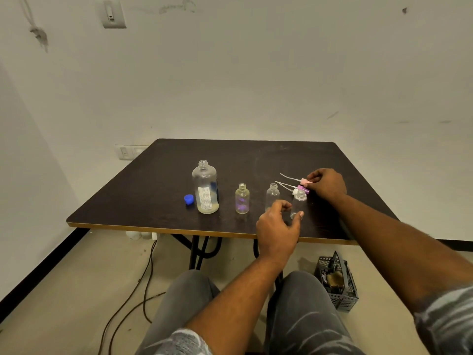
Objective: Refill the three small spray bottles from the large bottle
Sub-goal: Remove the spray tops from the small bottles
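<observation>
Table (158, 190): dark top in front of you, everything stands on it.
Large bottle (205, 188): upright, uncapped, left of the row.
Your left hand (277, 226): half open, thumb and fingertips around the rightmost small bottle (298, 203).
Your right hand (326, 184): fingers pinched on the spray heads (302, 187).
Other small bottles: one (242, 198) centre, one (272, 196) beside your left hand, both open.
Blue cap (189, 199): just left of the large bottle.

The table's (143, 198) far half and left part lie bare, while the large bottle (205, 188), blue cap (189, 199), three small bottles (242, 199) and spray heads (300, 187) crowd the near-right middle.
</observation>
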